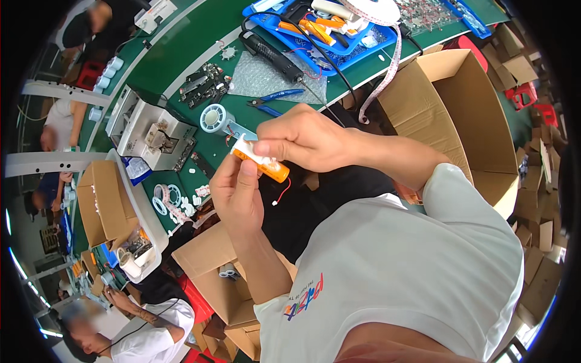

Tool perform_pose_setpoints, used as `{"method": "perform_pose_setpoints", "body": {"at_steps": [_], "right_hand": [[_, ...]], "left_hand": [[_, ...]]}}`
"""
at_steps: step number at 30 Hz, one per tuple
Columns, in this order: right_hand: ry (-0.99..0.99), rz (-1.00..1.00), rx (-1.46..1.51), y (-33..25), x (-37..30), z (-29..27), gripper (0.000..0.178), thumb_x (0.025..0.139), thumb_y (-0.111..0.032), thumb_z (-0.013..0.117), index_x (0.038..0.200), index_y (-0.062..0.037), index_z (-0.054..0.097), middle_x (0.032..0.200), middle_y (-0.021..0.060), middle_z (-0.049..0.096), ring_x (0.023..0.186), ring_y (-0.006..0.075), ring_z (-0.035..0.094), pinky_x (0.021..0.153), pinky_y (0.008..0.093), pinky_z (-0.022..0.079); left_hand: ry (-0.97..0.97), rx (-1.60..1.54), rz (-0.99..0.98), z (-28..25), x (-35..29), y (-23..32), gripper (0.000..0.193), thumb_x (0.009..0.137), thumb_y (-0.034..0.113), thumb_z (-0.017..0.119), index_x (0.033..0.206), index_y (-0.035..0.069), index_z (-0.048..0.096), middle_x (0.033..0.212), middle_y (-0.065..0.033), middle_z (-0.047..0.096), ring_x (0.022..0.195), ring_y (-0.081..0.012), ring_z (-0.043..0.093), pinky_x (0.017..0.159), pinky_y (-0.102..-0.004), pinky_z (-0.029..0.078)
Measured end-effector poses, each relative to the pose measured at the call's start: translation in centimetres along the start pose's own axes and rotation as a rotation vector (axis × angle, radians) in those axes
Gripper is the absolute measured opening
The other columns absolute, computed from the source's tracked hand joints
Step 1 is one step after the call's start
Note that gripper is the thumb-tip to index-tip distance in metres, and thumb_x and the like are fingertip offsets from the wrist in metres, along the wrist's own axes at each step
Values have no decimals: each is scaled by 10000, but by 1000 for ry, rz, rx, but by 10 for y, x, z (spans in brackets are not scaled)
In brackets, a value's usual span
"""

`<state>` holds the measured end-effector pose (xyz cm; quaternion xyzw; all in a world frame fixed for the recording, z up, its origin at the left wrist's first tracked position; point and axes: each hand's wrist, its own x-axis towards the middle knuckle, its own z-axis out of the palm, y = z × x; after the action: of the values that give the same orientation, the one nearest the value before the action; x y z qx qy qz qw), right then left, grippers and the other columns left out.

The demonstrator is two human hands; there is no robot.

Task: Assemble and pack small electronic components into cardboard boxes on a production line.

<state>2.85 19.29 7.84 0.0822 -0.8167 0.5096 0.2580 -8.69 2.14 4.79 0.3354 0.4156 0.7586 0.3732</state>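
My left hand (238, 190) grips an orange cylindrical battery (275, 172) between thumb and fingers. A thin red wire (282, 193) with a small white plug hangs from the battery's lower end. A white strip (244, 146) lies along the battery's upper side. My right hand (305, 138) is closed, its thumb and fingertips pinching the strip against the battery; the fingers partly hide it. Just beyond both hands is a light blue handheld fan (214, 119) with a round head, its body running behind my right fingers.
Blue-handled cutters (275, 100) and a black electric screwdriver (272, 57) lie on bubble wrap (248, 78). Blue trays (357, 57) hold more orange batteries. A grey-white fixture (154, 136) stands left. Open cardboard boxes (417, 103) flank me. A co-worker (142, 330) sits lower left.
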Motion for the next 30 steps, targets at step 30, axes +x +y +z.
{"method": "perform_pose_setpoints", "body": {"at_steps": [30], "right_hand": [[41,78,-95,16,-2,14,256,1018,-226,669,880,-21,604,737,44,623,570,223,501,564,334,410]], "left_hand": [[111,-22,-46,4,-6,-18,366,1104,141,498,1354,-117,569,1058,-110,670,887,-125,604,787,-236,498]]}}
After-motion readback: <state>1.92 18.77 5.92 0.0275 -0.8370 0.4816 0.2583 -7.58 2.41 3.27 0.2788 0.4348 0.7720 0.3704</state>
